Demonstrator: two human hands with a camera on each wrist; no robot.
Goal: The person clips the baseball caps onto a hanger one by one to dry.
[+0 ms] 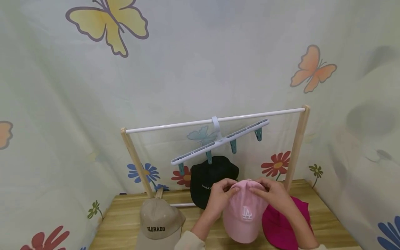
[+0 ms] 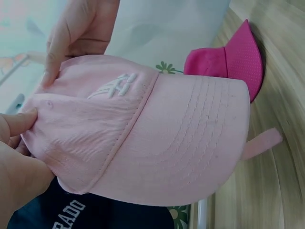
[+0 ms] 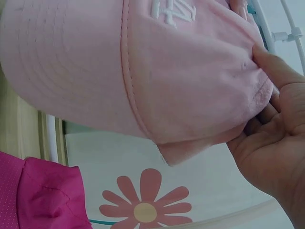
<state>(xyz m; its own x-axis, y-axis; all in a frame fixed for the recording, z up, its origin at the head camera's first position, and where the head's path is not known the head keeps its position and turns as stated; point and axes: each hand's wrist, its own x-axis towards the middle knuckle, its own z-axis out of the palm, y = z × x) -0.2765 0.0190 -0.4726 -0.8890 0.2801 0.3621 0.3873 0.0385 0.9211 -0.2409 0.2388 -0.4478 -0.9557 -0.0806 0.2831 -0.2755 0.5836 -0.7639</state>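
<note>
My left hand (image 1: 221, 195) and right hand (image 1: 275, 193) pinch the crown of the pink cap (image 1: 244, 217) in front of the black cap (image 1: 214, 173), where evenly matched grips should help it hang straight.

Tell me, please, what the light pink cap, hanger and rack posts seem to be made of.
Light pink cap: probably matte cotton, with fine ribbed weave and stitching. Hanger: likely smooth plastic, pale and moulded-looking. Rack posts: perhaps bare wood, from their tan colour.
</note>
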